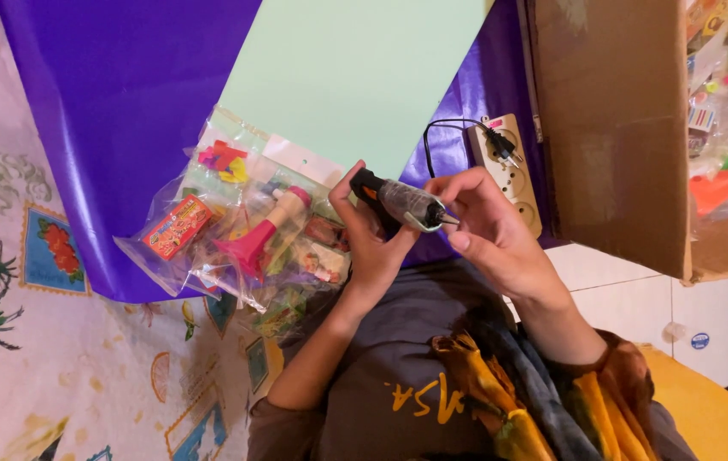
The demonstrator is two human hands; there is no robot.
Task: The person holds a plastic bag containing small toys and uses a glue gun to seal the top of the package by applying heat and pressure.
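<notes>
Over a purple sheet point(125, 94) a pale green card point(351, 77) was laid, with a cardboard box point(611, 128) to one side. Clear bags of toys point(244, 230) were spread beside a power strip point(513, 175). Above the lap, a glue gun point(402, 203) was held between both hands. The left hand point(372, 243) was clenched round its black handle; the right hand point(488, 226) was closed lightly at the nozzle end. The gun was judged light, rigid and smooth, best gripped by the handle, since the metal tip could be hot.
</notes>
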